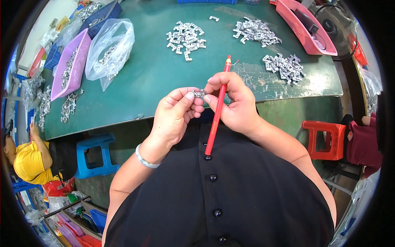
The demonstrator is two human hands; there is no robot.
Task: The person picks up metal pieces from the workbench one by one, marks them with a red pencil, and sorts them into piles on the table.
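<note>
Between thumb and fingers, my left hand pinches a small silvery metal part in front of my body. My right hand is closed, its thumb and index fingertips at the other end of that part. A long red pencil is also in my right hand, held against the fingers, its tip pointing away from me and its blunt end near my shirt. Beyond my hands, piles of similar metal parts lie on the green table: one pile straight ahead, another at far right, a third nearer at right.
On the left of the green table stand a pink basket, a clear plastic bag with metal pieces and a blue bin. A pink basket sits far right. Blue and red stools flank me; a person in yellow is at left.
</note>
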